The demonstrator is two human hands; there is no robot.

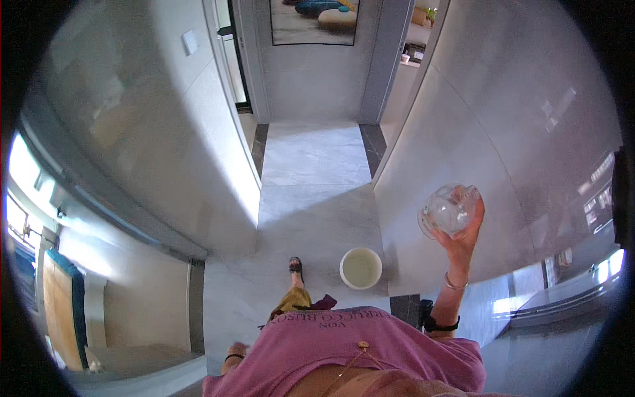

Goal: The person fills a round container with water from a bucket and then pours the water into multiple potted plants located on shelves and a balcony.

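Observation:
On the right, my right hand [468, 235] is raised in front of the shiny wall, its fingers wrapped round a clear see-through vessel [451, 210], perhaps a glass vase or jar. The vessel is tilted and nothing can be made out inside it. Low on the left, my left hand [237, 349] hangs beside the pink shirt, small and partly hidden, so its fingers do not show clearly. A white round bucket [342, 269] stands on the floor ahead, with pale liquid in it. The raised vessel is apart from the bucket, off to its right.
Glossy grey walls [489, 126] close in on both sides of the tiled floor [314, 205]. A framed picture [314, 26] hangs at the far end between doorways. My sandaled foot [296, 266] is left of the bucket. A bench-like piece [65, 308] stands at far left.

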